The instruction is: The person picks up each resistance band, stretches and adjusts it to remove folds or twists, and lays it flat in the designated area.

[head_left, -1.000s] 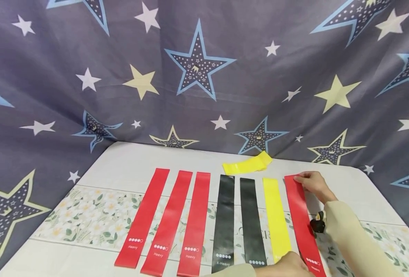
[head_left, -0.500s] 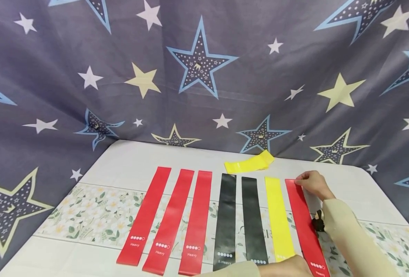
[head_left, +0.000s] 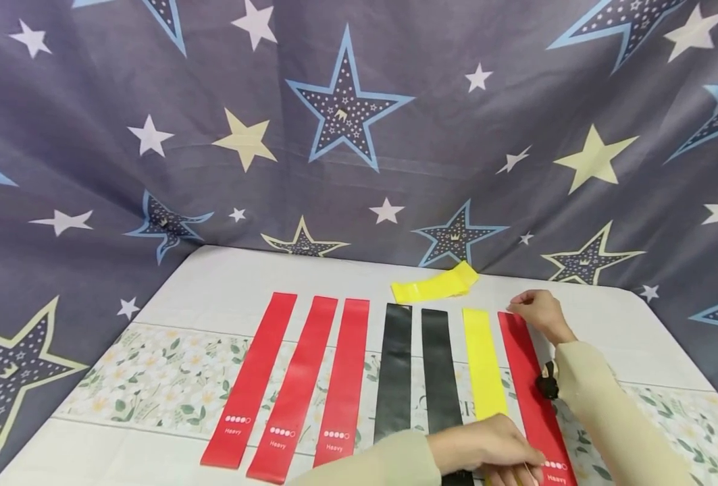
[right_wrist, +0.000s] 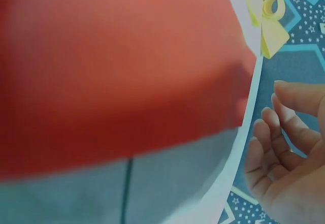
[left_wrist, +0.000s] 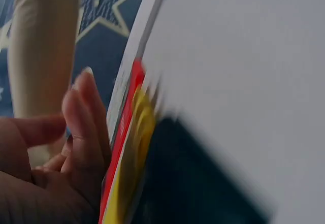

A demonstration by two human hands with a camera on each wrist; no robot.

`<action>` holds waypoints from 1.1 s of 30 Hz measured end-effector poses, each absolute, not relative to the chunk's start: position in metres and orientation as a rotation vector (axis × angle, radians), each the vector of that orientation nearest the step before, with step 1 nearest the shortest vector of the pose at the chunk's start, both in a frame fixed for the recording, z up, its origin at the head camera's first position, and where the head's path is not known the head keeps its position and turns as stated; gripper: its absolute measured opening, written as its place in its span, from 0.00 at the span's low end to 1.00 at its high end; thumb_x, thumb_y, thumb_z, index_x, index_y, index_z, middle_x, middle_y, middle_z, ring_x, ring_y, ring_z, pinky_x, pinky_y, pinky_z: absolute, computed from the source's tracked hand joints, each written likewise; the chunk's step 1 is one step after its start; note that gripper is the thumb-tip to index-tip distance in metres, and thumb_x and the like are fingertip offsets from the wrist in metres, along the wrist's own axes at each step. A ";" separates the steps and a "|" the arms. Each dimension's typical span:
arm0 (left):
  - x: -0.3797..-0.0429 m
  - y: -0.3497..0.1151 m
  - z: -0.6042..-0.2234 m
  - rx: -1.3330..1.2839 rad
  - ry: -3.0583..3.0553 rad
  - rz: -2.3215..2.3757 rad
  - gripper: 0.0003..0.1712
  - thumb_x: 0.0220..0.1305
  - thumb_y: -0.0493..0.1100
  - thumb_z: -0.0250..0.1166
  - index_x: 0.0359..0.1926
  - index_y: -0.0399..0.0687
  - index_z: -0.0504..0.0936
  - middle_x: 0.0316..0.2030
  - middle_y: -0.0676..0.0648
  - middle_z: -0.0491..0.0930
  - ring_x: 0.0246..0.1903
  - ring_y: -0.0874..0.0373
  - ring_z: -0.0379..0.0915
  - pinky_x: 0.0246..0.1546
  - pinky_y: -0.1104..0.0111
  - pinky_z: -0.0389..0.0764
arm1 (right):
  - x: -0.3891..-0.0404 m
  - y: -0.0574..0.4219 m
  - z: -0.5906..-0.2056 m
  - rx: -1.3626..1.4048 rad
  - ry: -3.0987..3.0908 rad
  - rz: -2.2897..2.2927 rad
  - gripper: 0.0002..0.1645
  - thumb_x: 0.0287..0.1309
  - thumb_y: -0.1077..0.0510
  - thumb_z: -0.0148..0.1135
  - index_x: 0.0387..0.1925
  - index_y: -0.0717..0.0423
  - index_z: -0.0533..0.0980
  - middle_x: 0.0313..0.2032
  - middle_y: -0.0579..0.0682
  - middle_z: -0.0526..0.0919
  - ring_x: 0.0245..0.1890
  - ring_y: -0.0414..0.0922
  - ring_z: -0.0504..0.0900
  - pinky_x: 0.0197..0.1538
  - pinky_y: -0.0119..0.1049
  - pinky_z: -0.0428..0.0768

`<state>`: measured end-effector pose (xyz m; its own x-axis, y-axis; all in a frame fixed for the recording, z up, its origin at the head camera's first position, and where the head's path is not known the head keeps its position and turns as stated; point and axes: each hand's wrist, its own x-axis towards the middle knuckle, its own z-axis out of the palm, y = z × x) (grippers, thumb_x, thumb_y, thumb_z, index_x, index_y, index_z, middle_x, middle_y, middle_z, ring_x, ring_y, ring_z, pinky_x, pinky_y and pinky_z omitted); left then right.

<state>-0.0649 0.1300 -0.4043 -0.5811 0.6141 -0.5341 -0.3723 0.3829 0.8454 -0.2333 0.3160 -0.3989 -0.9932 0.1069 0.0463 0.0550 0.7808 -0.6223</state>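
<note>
A red resistance band (head_left: pixel 531 391) marked Heavy lies flat at the right end of a row. My right hand (head_left: pixel 541 314) is just beyond its far end; in the right wrist view its loosely bent fingers are apart from the band and hold nothing. My left hand (head_left: pixel 486 445) hovers over the near end of the yellow resistance band (head_left: pixel 483 358), its fingertips beside the red band's label. In the left wrist view the left thumb and fingers are apart with nothing between them. Left of the yellow band lie two black resistance bands (head_left: pixel 394 371), their near ends hidden by the left arm.
Three more red bands (head_left: pixel 294 385) lie side by side on the left of the white table (head_left: pixel 170 297). A folded, twisted yellow band (head_left: pixel 434 285) lies behind the row. A star-patterned cloth (head_left: pixel 225 189) hangs behind the table.
My right hand has let go of the red band's far end and moved slightly away from it. My left hand has come off the near end and risen further into view.
</note>
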 end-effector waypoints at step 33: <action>-0.258 0.016 -0.386 -0.171 2.308 1.696 0.26 0.64 0.34 0.53 0.63 0.31 0.65 0.34 0.37 0.78 0.18 0.59 0.70 0.16 0.72 0.79 | -0.203 0.209 -0.391 0.244 -2.884 1.298 0.07 0.56 0.64 0.61 0.37 0.65 0.77 0.30 0.55 0.81 0.29 0.43 0.76 0.31 0.33 0.74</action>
<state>-0.2578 0.0157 -0.3864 -0.9561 0.0649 -0.2858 -0.2533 0.3074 0.9172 -0.2027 0.2094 -0.3913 -0.9877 -0.1525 0.0354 -0.1276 0.6532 -0.7463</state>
